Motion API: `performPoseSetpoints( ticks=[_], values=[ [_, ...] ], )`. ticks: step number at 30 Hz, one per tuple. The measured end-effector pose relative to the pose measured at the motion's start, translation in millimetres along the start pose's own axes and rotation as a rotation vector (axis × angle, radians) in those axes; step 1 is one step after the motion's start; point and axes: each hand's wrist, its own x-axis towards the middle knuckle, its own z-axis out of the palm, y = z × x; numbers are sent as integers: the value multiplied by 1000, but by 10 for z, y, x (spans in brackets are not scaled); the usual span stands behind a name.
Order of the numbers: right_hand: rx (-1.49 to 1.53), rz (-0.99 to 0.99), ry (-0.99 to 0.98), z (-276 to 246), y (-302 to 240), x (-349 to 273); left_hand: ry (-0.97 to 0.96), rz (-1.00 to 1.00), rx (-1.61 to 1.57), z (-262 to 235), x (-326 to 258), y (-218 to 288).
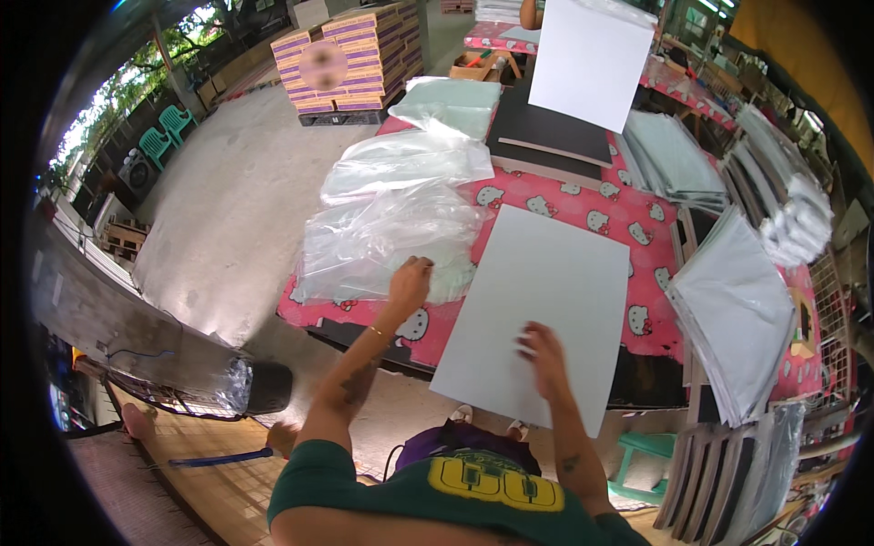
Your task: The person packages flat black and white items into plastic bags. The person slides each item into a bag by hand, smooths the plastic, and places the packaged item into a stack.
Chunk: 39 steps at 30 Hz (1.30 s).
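A large white board point(544, 296) lies slanted on the table in front of me, its near end reaching past the table edge. My right hand point(543, 357) is over its lower part, fingers loosely bent and apart, holding nothing; whether it touches the board I cannot tell. To the left lies a pile of clear plastic bags point(378, 232), crumpled and shiny. My left hand point(411, 284) is at the pile's near right part, its fingers pinched on a plastic bag. Another white board point(592, 68) stands upright at the back, above thick black boards point(555, 136).
A pink patterned cloth point(645, 238) covers the table. Bagged white panels point(737, 309) and wrapped boards point(674, 159) stand at the right. Below them are more upright boards point(706, 478) and a green stool point(642, 455). Stacked cartons point(364, 59) sit on a pallet at the far left.
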Motion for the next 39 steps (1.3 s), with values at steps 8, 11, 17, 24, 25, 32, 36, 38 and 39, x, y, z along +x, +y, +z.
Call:
performPoseSetpoints(
  ticks=[8,11,17,24,25,32,36,38,39],
  values=[
    [333,379,-292,1100,577,64,-219,-140,-136,-178,-377,329],
    [290,411,-247,1165,589,161,351,-51,88,-171,-251,90],
    [258,352,-11,1243,778,328,277,1,143,-530,336,-178],
    [395,169,-6,1079,405,185,-573,219,-554,-948,-819,674],
    [268,139,35,973,423,176,-554,72,-677,-973,-854,660],
    [101,18,510,-1191,150,211,-431,237,197,-213,-704,255],
    [525,-108,403,-1168,-139,-206,-190,216,-51,-117,-618,-47],
    [575,-103,445,-1065,-134,-362,-151,106,237,78,-529,-313],
    [630,-113,493,-1066,-121,-413,-99,149,231,106,-427,-503]
  ],
)
